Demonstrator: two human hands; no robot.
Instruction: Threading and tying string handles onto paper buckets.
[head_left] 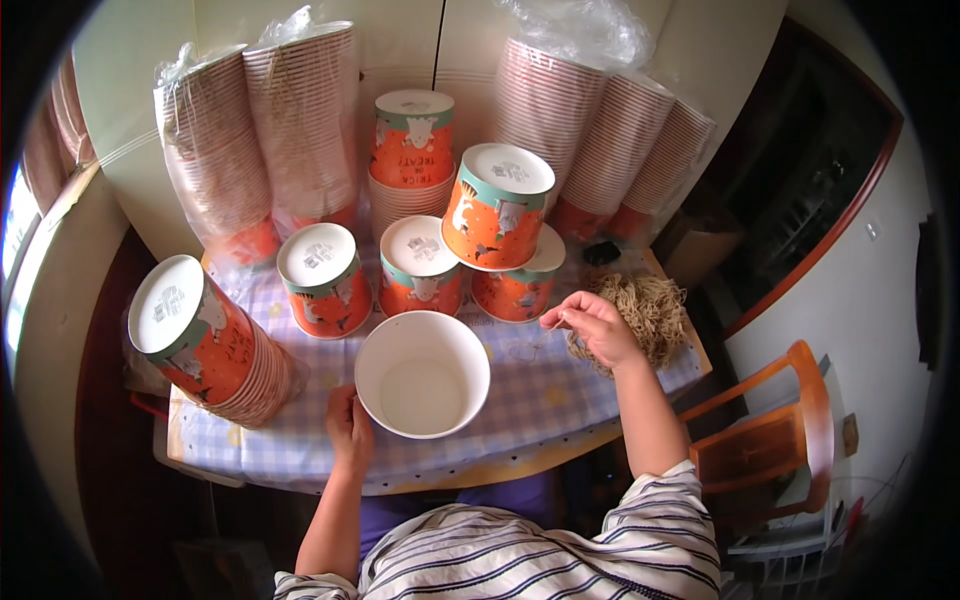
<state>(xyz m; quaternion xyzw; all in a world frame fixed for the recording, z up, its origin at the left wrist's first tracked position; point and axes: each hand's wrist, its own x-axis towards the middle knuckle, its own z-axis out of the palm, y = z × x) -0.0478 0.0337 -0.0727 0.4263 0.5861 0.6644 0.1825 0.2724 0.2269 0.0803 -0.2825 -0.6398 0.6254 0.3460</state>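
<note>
My left hand grips a paper bucket by its left side. The bucket tilts its open white mouth toward me, and its inside holds nothing. To the right of it, my right hand is raised above the table with thumb and forefinger pinched on a thin, light cord end. A tangled heap of beige cord lies beside and partly behind that hand. Upside-down orange buckets with green bands stand beyond: one at the left, one in the middle, and one at the right with another bucket resting across it.
A leaning stack of nested buckets stands at the table's left end, another stack at the back. Tall plastic-wrapped stacks rise at the back left and back right. A checked cloth covers the table. A wooden chair is at the right.
</note>
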